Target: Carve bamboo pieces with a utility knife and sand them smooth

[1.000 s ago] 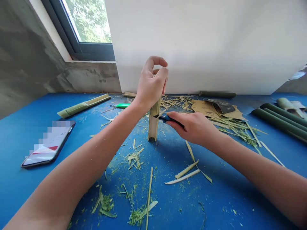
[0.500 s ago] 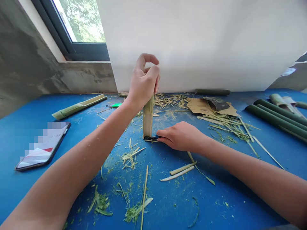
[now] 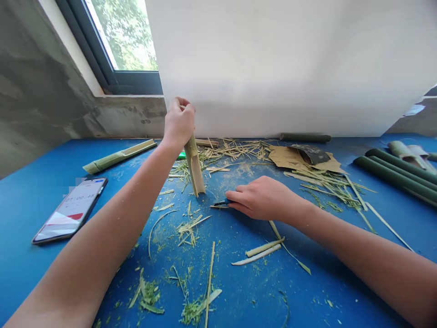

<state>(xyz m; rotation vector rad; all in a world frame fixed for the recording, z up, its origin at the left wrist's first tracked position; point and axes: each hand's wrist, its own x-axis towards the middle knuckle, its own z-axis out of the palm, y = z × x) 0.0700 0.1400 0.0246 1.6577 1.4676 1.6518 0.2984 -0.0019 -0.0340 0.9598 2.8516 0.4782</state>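
Note:
My left hand is closed around the top of a split bamboo piece. The piece leans to the left, its hollow face partly towards me and its lower end at the blue table. Low over the table, my right hand is wrapped around the blue handle of a knife. Its narrow dark blade points left, just right of the bamboo's foot and apart from it. A thin pale strip lies along the blade. Most of the handle is hidden in my fingers.
Bamboo shavings and slivers lie scattered over the table. A phone and a half bamboo length are at left. Cardboard lies behind my right hand; several green bamboo pieces are at far right. A white board stands behind.
My left hand has moved left and tipped the bamboo piece from upright to leaning left. Its foot has come away from the knife blade. My right hand has hardly moved.

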